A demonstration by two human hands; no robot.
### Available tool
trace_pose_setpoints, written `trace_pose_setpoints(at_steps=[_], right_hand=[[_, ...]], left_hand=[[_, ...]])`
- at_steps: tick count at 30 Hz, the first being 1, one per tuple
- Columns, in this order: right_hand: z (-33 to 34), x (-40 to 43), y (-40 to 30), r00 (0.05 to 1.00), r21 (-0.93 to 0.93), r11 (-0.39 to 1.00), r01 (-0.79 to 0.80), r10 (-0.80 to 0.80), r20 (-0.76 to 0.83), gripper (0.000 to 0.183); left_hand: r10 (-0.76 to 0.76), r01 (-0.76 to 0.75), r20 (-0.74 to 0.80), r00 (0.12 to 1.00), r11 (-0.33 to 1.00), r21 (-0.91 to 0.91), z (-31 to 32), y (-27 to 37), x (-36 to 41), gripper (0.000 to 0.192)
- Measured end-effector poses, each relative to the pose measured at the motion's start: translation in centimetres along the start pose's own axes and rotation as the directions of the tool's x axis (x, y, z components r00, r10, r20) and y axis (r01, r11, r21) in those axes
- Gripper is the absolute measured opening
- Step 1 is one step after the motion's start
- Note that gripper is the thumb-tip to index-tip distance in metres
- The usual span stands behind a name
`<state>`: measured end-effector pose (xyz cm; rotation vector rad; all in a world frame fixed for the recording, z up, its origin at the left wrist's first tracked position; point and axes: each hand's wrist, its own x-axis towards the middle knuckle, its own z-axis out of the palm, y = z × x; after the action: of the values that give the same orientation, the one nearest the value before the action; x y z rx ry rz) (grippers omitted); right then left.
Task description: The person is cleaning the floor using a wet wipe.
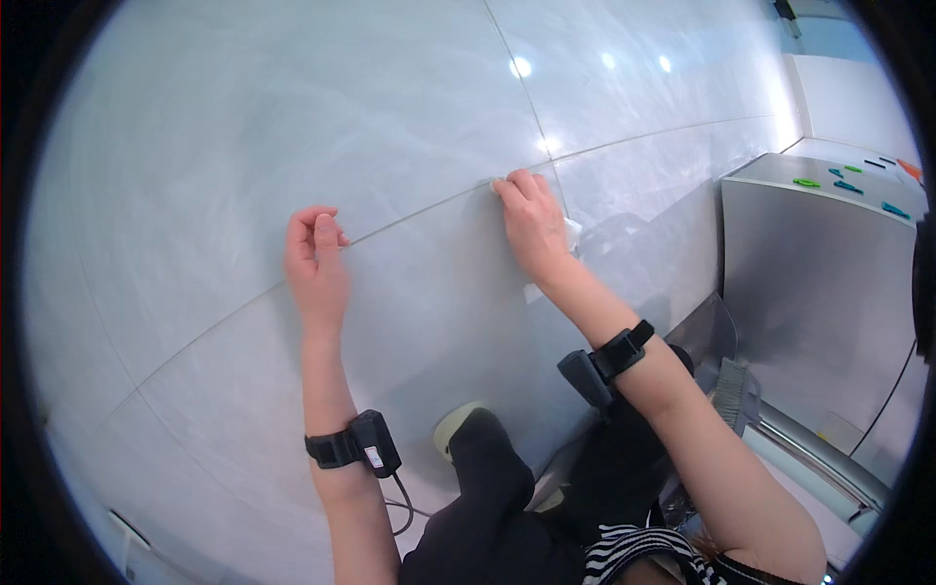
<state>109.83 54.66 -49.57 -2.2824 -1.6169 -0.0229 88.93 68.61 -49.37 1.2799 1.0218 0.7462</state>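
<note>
My right hand (530, 212) reaches down to a grey tiled floor (424, 314), beside a joint between tiles. Its thumb and fingers pinch a small whitish piece (496, 187), mostly hidden by the fingertips. A crumpled white scrap (573, 234), like tissue, shows at the palm's edge; whether it belongs to the pinched piece I cannot tell. My left hand (314, 245) is farther left above the same joint, with fingers loosely curled and the thumb against them. Whether anything sits inside those fingers is hidden. Each forearm wears a black strapped device.
A metal-sided cabinet (812, 256) stands at the right, with green and teal clips (848, 187) on top. Beside my right arm are a grey brush (729, 395) and a metal tube (819, 457). My shoe (457, 428) is below, near a cable (406, 504). A pale patch (534, 294) lies near my right wrist.
</note>
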Motion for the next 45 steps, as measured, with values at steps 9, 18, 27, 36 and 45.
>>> trace_pose_setpoints(at_steps=[9, 18, 27, 36, 45], right_hand=[[1.8, 1.5, -6.4, 0.988, 0.080, 0.995, 0.056, -0.067, 0.141, 0.008], [3.6, 1.9, -5.8, 0.963, 0.058, 0.998, 0.019, -0.034, 0.266, 0.005], [3.4, 3.7, -0.8, 0.924, 0.095, 0.993, 0.074, -0.104, 0.367, 0.007], [5.5, 3.8, -4.7, 0.937, 0.097, 0.991, 0.093, -0.120, 0.327, 0.008], [1.0, 2.6, 0.1, 0.953, 0.061, 0.998, 0.016, -0.034, 0.300, 0.006]], left_hand=[[-0.016, -0.022, -0.193, 0.981, 0.981, -0.191, -1.0, -0.5, 0.5, 0.024], [0.036, -0.065, -0.199, 0.979, 0.988, -0.141, -3.7, -0.7, -0.4, 0.031], [-0.036, 0.022, -0.145, 0.989, 0.995, -0.102, -2.8, -1.7, -0.5, 0.032], [-0.120, 0.122, 0.027, 0.992, 0.988, -0.093, -0.2, -2.4, -0.7, 0.032], [-0.113, 0.112, -0.019, 0.993, 0.992, -0.051, -1.1, -1.5, -0.8, 0.029]])
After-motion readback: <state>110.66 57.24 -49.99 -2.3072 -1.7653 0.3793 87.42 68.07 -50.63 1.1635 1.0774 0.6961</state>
